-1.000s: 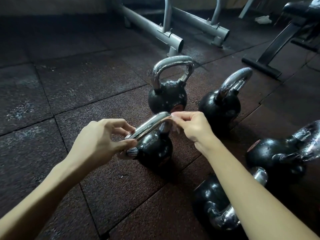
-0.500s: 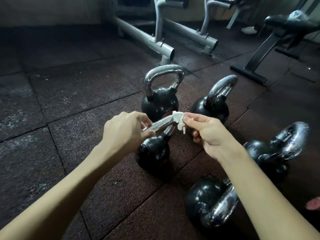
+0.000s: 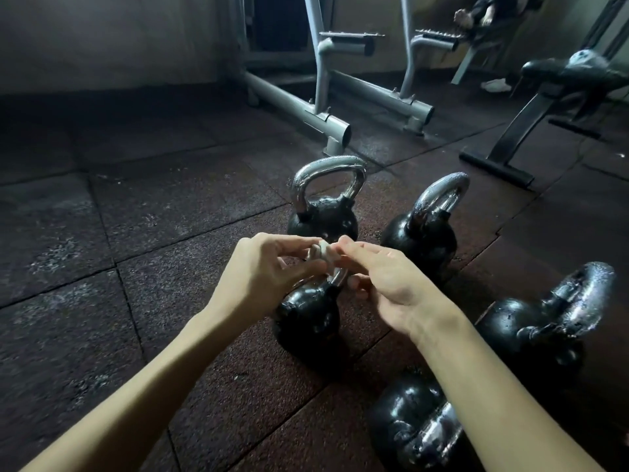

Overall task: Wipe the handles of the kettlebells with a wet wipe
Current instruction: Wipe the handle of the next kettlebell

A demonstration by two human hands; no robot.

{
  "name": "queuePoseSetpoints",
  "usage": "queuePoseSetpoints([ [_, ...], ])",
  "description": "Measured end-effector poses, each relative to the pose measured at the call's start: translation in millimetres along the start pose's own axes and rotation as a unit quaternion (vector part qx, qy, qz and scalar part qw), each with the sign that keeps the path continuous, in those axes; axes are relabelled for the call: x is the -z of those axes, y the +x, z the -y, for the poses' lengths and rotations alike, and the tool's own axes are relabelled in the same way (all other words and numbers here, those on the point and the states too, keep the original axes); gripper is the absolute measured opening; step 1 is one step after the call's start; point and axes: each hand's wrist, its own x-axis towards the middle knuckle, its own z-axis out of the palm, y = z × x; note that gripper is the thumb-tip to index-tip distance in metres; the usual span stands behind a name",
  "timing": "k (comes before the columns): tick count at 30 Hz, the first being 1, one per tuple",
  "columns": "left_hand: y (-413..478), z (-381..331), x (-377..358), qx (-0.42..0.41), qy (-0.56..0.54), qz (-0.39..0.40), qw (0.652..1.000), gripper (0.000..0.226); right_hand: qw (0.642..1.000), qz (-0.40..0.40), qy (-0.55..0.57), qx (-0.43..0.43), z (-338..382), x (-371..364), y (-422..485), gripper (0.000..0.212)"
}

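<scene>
Several black kettlebells with chrome handles stand on the rubber floor. The nearest small kettlebell sits under my hands, its handle mostly hidden by them. A crumpled white wet wipe lies on the top of that handle. My left hand and my right hand both pinch the wipe from opposite sides. Behind stand an upright kettlebell and another kettlebell. A tilted kettlebell is at the right, and one kettlebell lies by my right forearm.
A grey steel machine frame stands on the floor behind the kettlebells. A black bench is at the far right. Someone's feet show at the top right. Dark rubber floor tiles stretch to the left.
The view has tilted up. My left hand let go of the handle's left end and slid right to the wipe. Both hands now pinch the wipe on the handle.
</scene>
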Motion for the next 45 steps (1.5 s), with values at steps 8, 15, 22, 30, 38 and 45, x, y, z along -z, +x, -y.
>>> queuePoseSetpoints([
  [8, 6.9, 12.3, 2.5, 0.074, 0.139, -0.006, 0.988, 0.02, 0.799, -0.025, -0.562, 0.213, -3.2, 9.2, 36.0, 0.054],
  [15, 4.8, 44.5, -0.9, 0.105, 0.05, 0.027, 0.993, 0.039, 0.727, -0.008, -0.631, 0.27, -9.8, 23.0, 56.8, 0.042],
  [22, -27.6, 47.6, 5.9, 0.088, 0.073, -0.036, 0.993, 0.022, 0.735, -0.005, -0.619, 0.278, -11.7, 30.3, 65.9, 0.042],
  [30, -49.3, 75.7, -32.2, 0.145, -0.148, -0.135, 0.969, 0.033, 0.775, -0.031, -0.596, 0.209, -8.6, 45.8, 71.2, 0.041],
  [38, -73.4, 88.1, -67.9, 0.196, -0.201, -0.241, 0.929, 0.037, 0.747, -0.066, -0.615, 0.244, -12.1, 34.9, 67.2, 0.038],
  [45, -56.1, 114.7, -69.0, 0.279, -0.182, -0.266, 0.905, 0.048, 0.678, -0.099, -0.687, 0.241, -7.5, -2.5, 37.8, 0.02],
])
